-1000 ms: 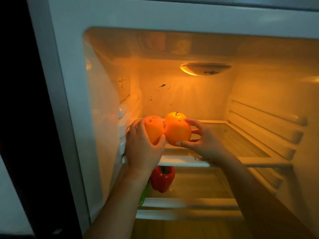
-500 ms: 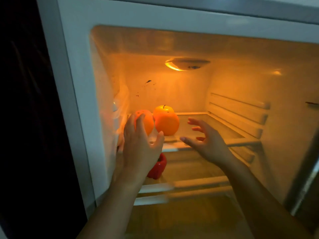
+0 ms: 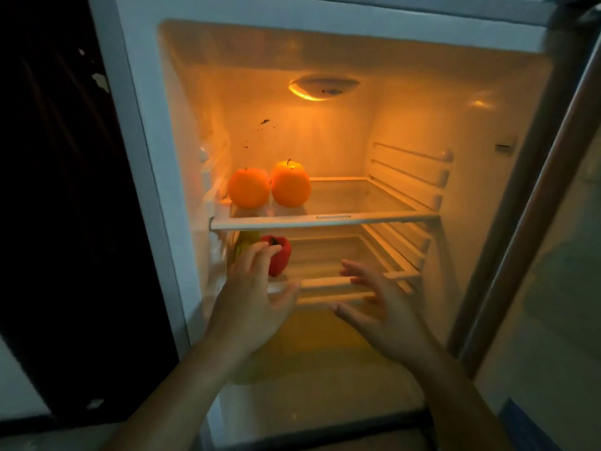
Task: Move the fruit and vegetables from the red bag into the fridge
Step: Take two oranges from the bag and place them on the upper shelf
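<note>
Two orange fruits sit side by side at the left of the fridge's upper glass shelf (image 3: 328, 219): a round one (image 3: 248, 188) and one with a stem (image 3: 291, 184). Below, on the lower shelf, stands a red bell pepper (image 3: 282, 255) with a yellow-green item (image 3: 244, 244) to its left, partly hidden. My left hand (image 3: 252, 299) is open, fingers spread, in front of the pepper and holds nothing. To its right, my right hand (image 3: 380, 312) is open and empty too. The red bag is out of view.
The fridge interior is lit by an orange lamp (image 3: 320, 87) at the back top. Shelf rails (image 3: 409, 172) line the right wall. The fridge door (image 3: 553, 255) stands open at the right. A dark surface lies left of the fridge.
Both hands let go of the two orange fruits on the upper shelf and drew back down and toward me. The camera has pulled away from the fridge.
</note>
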Available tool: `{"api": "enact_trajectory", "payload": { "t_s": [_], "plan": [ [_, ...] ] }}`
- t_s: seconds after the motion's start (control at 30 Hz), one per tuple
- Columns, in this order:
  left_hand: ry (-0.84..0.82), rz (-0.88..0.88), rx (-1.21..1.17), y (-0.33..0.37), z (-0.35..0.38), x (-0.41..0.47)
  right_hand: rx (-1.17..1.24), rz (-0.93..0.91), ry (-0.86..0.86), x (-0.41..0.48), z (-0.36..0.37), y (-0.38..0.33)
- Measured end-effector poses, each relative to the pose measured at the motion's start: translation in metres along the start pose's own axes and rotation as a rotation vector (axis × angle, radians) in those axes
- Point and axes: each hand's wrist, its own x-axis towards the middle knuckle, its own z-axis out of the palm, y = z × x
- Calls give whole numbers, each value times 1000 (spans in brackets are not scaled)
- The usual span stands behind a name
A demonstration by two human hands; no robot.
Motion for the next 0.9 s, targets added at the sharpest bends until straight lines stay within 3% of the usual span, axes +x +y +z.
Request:
{"api": "enact_trajectory", "payload": {
  "t_s": [0.33,0.5,0.67,0.9],
  "plan": [
    [-127,-106,-52,72,-4,-142,66,101,-112,-132,-23,3],
    [-203,-214,1,97,-21,-220,117,192,-256,-202,-34,-9],
    [-249,-282,40,116,-40,-282,77,159,-368,-259,-40,-21],
    [-322,-240,47,139,-65,-351,26,119,-447,-327,-58,-47]
  ]
}}
